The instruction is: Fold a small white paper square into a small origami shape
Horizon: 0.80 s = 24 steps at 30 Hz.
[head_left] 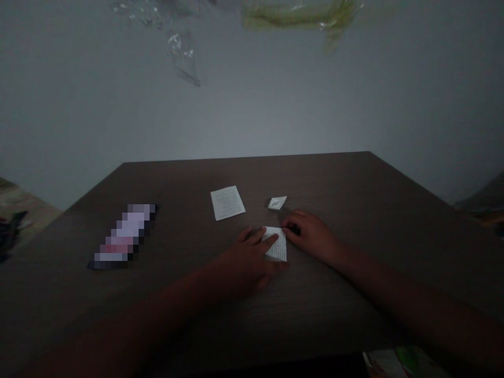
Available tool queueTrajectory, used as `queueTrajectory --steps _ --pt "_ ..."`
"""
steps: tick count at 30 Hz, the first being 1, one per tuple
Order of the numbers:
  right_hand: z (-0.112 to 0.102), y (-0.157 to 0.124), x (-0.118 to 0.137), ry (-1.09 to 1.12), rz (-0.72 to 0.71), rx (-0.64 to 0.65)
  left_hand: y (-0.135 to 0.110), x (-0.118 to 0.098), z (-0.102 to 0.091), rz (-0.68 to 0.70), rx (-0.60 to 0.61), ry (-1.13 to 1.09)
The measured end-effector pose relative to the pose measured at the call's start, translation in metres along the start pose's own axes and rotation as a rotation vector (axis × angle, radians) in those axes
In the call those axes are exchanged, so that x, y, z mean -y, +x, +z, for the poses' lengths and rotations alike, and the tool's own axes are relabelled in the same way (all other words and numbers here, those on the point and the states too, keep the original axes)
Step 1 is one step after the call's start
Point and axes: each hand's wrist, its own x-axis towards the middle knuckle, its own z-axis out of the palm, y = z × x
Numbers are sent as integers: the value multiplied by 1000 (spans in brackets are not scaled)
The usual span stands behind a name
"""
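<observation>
A small square of printed paper (280, 251), which looks folded, lies on the dark wooden table (338, 325) in front of me. My left hand (252, 262) rests over its left part with fingers spread, pressing it down and hiding that side. At the paper's upper right corner, my right hand (309, 231) has thumb and forefinger pinched together on the edge. Just beyond sits a small folded white paper piece (277, 202). Farther left lies a larger printed sheet (228, 203), flat and apart from both hands.
On the left side of the table lies a phone-like slab (126, 233) with a pixelated face. A pale wall (252, 110) stands behind the table's far edge. Clear plastic (183, 52) and a yellowish wrapper (299, 18) show on the wall. Printed material (388, 363) appears below the near edge.
</observation>
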Motion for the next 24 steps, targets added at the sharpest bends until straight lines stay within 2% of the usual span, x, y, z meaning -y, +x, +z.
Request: queueTrajectory --steps 4,11,17,24 --pt "0 0 -3 -4 13 2 -3 -1 -2 -10 -1 -10" --pt "-5 -4 -15 53 -92 52 0 -3 0 -1 -55 -74" --pt "-9 -7 -10 67 -35 55 3 3 9 21 -71 -120" --pt "-8 -8 -5 224 45 86 1 3 5 59 -30 -79"
